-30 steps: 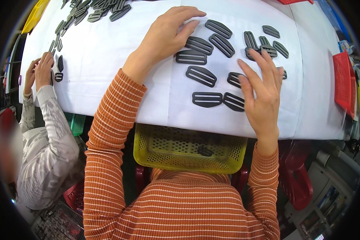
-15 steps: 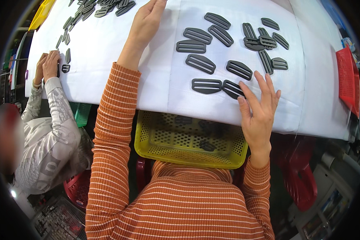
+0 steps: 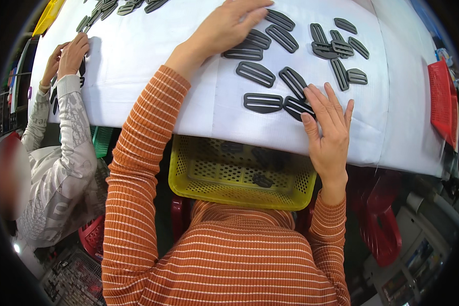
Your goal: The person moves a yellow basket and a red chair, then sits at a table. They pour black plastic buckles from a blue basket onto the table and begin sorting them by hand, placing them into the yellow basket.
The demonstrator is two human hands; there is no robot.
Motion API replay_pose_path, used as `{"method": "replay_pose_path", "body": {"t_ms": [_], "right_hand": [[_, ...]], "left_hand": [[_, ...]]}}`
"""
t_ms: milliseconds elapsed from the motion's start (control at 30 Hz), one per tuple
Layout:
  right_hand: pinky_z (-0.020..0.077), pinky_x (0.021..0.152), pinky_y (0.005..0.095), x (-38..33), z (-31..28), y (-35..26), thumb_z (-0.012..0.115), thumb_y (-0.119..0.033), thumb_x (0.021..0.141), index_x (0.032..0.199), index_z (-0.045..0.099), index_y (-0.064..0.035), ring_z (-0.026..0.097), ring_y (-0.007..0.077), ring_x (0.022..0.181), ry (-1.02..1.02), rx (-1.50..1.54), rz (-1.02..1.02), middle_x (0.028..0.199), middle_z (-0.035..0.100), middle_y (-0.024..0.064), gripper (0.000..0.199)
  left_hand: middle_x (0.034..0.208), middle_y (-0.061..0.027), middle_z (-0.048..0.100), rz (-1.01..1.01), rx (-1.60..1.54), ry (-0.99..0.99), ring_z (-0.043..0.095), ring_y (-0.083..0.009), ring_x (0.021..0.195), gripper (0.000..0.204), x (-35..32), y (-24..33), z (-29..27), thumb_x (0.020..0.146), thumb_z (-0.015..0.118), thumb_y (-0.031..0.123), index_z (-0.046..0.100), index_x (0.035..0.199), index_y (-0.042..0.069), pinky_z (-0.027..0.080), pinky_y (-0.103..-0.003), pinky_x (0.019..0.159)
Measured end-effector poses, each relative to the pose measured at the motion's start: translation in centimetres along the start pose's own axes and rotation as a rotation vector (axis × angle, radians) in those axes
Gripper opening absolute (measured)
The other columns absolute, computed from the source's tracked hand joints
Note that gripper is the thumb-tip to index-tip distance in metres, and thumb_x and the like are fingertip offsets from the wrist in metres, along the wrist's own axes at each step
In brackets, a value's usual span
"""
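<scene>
Dark grey plastic strap slider buckles lie loose on the white-covered table (image 3: 137, 76). My left hand (image 3: 227, 28) reaches over the upper left of the near group, fingers stretched to the right. Its thumb and fingertips are by a slider buckle (image 3: 280, 20); a second slider buckle (image 3: 243, 51) is partly beneath the hand. My right hand (image 3: 330, 130) is open near the front edge, fingers spread. Its fingertips are at the right ends of a tilted slider buckle (image 3: 292, 81) and a lower slider buckle (image 3: 297, 107); I cannot tell whether they touch.
A yellow perforated basket (image 3: 239, 201) with a few dark pieces sits at the table's front edge, over my lap. To the right is a red basket (image 3: 442, 97). On the left a co-worker's hands (image 3: 69, 58) handle dark pieces. More slider buckles (image 3: 340, 48) lie farther right.
My left hand has come from the upper middle down and right to the buckles. The buckle by my right fingertips has turned steeper and shifted left; my right hand stays nearly in place.
</scene>
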State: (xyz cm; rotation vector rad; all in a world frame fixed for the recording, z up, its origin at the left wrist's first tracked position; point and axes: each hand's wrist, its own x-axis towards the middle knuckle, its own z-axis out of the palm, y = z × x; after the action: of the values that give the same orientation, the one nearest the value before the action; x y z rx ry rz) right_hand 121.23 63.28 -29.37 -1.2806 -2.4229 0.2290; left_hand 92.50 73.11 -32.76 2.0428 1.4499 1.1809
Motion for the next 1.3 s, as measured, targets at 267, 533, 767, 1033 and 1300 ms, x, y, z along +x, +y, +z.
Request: {"method": "replay_pose_path", "body": {"t_ms": [267, 533, 767, 1033, 1300], "right_hand": [[0.0194, 0.117, 0.0558, -1.3, -1.7, -0.2, 0.063, -0.029, 0.095, 0.119, 0.07, -0.0132, 0.052, 0.0268, 0.13, 0.0, 0.039, -0.041, 0.127, 0.066, 0.0054, 0.03], [0.0406, 0.102, 0.0526, -0.2, -3.9, 4.4, 0.064, -0.009, 0.091, 0.11, 0.071, -0.0063, 0.061, 0.0315, 0.109, 0.264, 0.125, 0.091, 0.113, 0.068, 0.0088, 0.02], [0.0378, 0.102, 0.0507, 3.7, -2.2, 6.6, 0.074, -0.016, 0.082, 0.106, 0.072, -0.007, 0.056, 0.0266, 0.11, 0.317, -0.141, -0.025, 0.111, 0.064, 0.0055, 0.026], [0.0312, 0.109, 0.0528, 4.8, -0.5, 6.8, 0.071, -0.013, 0.08, 0.089, 0.069, -0.0052, 0.058, 0.0181, 0.105, 0.348, -0.364, -0.133, 0.101, 0.065, 0.0011, 0.013], [0.031, 0.109, 0.0532, 4.5, -1.0, 7.1, 0.064, -0.008, 0.084, 0.088, 0.068, -0.0051, 0.059, 0.0179, 0.102, 0.34, -0.434, -0.19, 0.098, 0.065, 0.0011, 0.007]], "left_hand": [[0.155, -0.0032, 0.041, 0.348, 0.429, -0.318, 0.028, -0.0271, 0.148, 0.045, -1.7, 4.4, 3.4, 0.1, 0.047, 0.047, 0.054, 0.141, 0.028, 0.017, -0.06, 0.12], [0.156, -0.001, 0.04, 0.521, 0.119, -0.67, 0.026, -0.0261, 0.149, 0.049, -5.9, 10.3, 4.7, 0.097, 0.044, 0.058, 0.06, 0.134, 0.03, 0.015, -0.059, 0.121], [0.097, -0.0078, 0.073, 0.394, -0.077, -0.323, 0.068, -0.024, 0.091, 0.023, -2.0, 12.1, 4.7, 0.088, 0.071, 0.022, 0.073, 0.107, 0.009, 0.056, -0.037, 0.082], [0.106, -0.0046, 0.069, 0.382, 0.465, -0.013, 0.061, -0.0198, 0.095, 0.031, 3.2, 7.7, 7.9, 0.085, 0.074, 0.021, 0.071, 0.112, 0.006, 0.05, -0.034, 0.082], [0.107, -0.0042, 0.068, 0.403, 0.436, -0.146, 0.06, -0.0189, 0.1, 0.027, -2.2, 7.8, 3.3, 0.083, 0.073, 0.015, 0.07, 0.109, 0.008, 0.047, -0.034, 0.087]]}}
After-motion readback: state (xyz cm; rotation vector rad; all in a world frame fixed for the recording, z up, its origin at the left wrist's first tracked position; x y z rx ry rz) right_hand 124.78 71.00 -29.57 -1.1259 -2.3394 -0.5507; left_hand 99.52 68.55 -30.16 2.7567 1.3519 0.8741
